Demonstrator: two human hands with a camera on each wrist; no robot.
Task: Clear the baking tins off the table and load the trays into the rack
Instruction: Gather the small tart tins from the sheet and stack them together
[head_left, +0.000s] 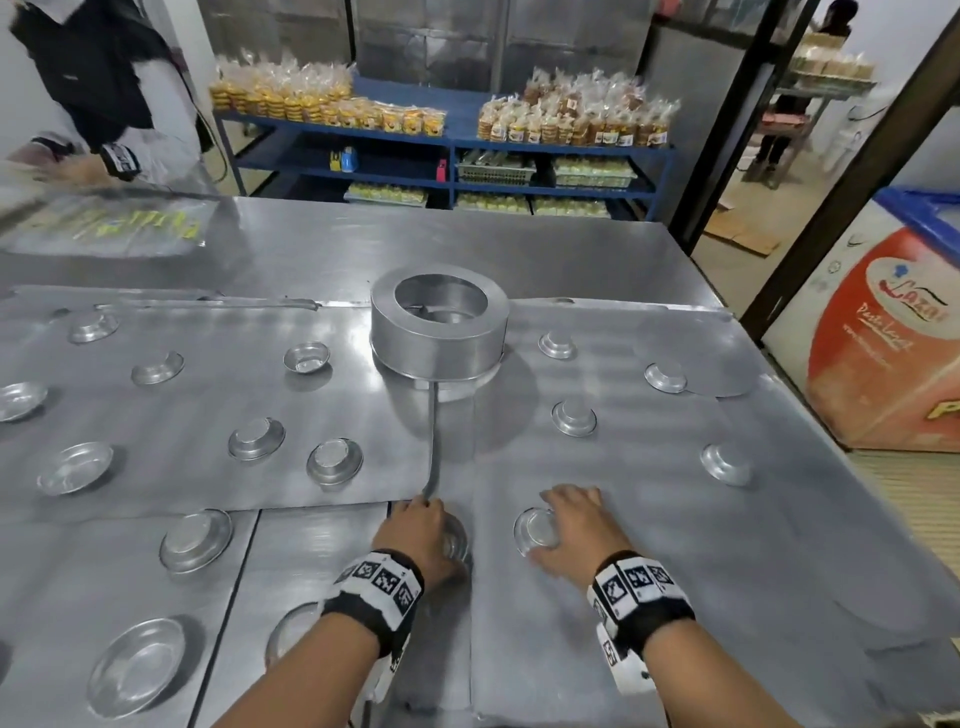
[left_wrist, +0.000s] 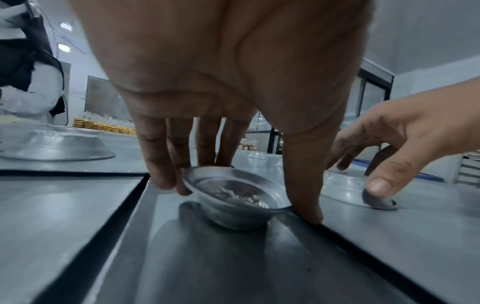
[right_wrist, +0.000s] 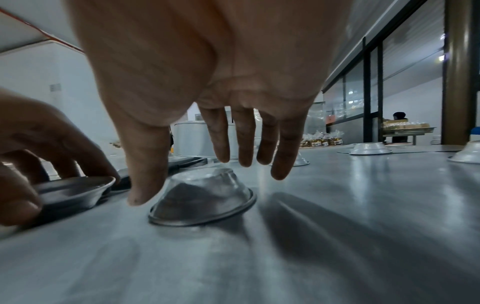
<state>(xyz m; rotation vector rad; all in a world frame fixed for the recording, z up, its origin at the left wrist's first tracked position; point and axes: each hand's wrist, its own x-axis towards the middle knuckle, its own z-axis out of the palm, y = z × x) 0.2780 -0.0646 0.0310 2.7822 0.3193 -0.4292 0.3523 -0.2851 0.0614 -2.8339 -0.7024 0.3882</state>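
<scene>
Steel surface, head view: a metal table (head_left: 545, 249) carries flat trays (head_left: 182, 415) laid edge to edge, with small round baking tins (head_left: 335, 461) scattered over them, some mouth up, some mouth down.
Left hand, head view: the left hand (head_left: 418, 530) lies over an upright tin (head_left: 457, 538) at the seam between trays, near the front edge; only the tin's right rim shows past the knuckles.
Right hand, head view: the right hand (head_left: 574, 522) covers an upturned tin (head_left: 532, 530) just to the right, fingers spread over it.
Ring mould, head view: a tall ring mould (head_left: 439, 330) stands upright mid-table, well beyond both hands.
Background, head view: blue shelving (head_left: 452, 140) holds bagged baked goods; another person (head_left: 98, 78) stands at far left.

Grip, left wrist view: fingers (left_wrist: 158, 156) and thumb (left_wrist: 303, 181) pinch the upright tin (left_wrist: 233, 199) by opposite rim edges; its mouth faces up, tilted slightly, its base on the dark strip between two trays.
Contents, left wrist view: only shiny glints show inside the tin; whether anything lies in it I cannot tell.

Reach, right wrist view: straight fingers (right_wrist: 244, 139) hang above the upturned tin (right_wrist: 202, 197), thumb (right_wrist: 145, 170) beside its left wall; nothing is clasped.
Orientation, right wrist view: this tin sits mouth down, rim flat on the tray (right_wrist: 337, 226).
</scene>
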